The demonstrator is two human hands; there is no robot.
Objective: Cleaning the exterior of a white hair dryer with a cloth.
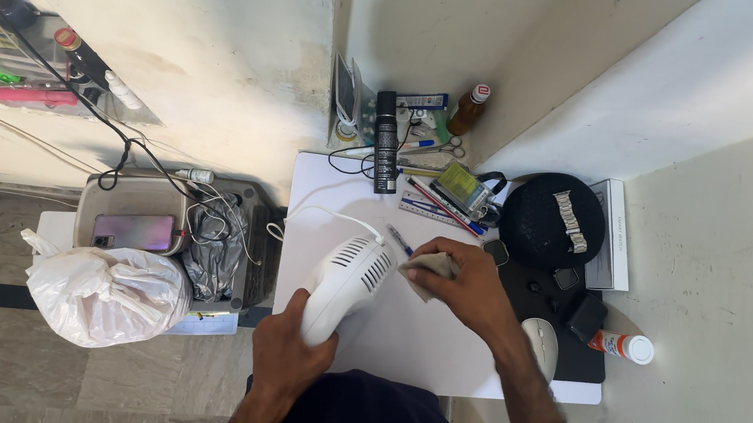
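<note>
White surface (401, 335) in wall corner, clutter along top edge. Left hand (285, 353) closed round handle of white appliance (348, 283), centre frame. Right hand (471, 287) pinches cloth (431, 268) against its head. Wiping underway; clean extent unclear.

One view only: a head-worn camera looks almost straight down from above the person's lap. It faces the white counter (401, 335) set into a wall corner, at close arm's-reach range. The frame also takes in floor on the left and wall on the right.
</note>
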